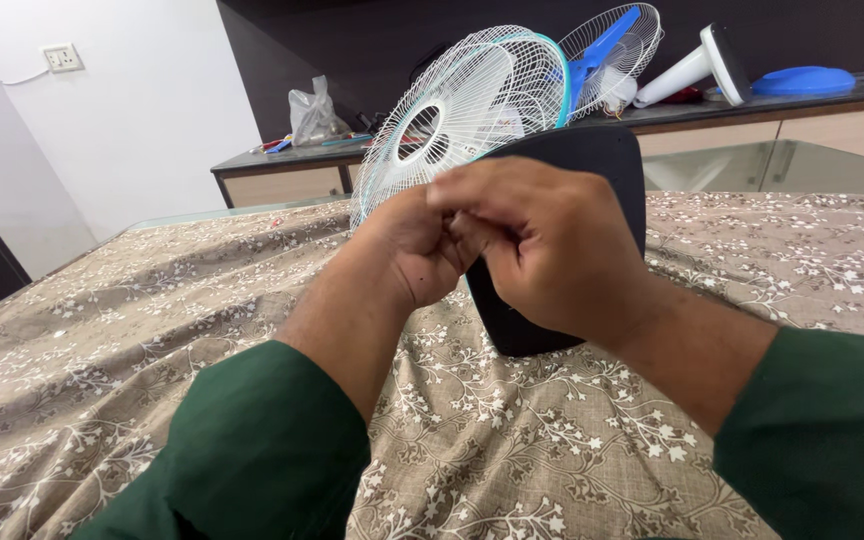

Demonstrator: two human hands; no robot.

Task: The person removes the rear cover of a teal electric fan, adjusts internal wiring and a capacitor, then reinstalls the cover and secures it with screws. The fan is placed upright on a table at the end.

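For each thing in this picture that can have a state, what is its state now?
Left hand: fingers curled, pressed against the right hand; what it holds is hidden.
Right hand: closed, fingers curled over the left hand.
Black base: tilted up on the cloth, behind the hands.
White fan grille: standing on edge, detached.
Blue fan: lying on the counter, partly taken apart.
Plastic bag: tied, upright on the counter.
Floral cloth: spread, wrinkled.

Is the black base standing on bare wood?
No, the black base stands on a brown floral cloth that covers the table, just behind both hands.
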